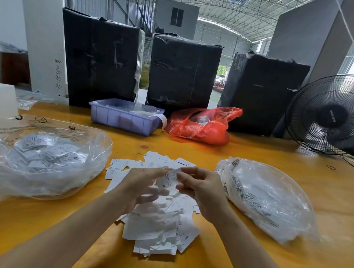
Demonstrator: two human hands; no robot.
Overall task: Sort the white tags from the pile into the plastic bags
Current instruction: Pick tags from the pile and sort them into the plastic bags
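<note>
— White tags (156,220) lie piled at lower centre of the tabletop (244,264); plastic bags?
— Left bag (34,161), right bag (268,198); left hand (143,185) grip relaxed; right hand (200,190) pinches one tag (169,178).

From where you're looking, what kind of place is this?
Probably a warehouse or packing workshop. A high metal-truss roof spans overhead, three large black-wrapped cartons stand at the back of the yellow worktable, and a pile of white tags lies between two clear plastic bags.
</note>
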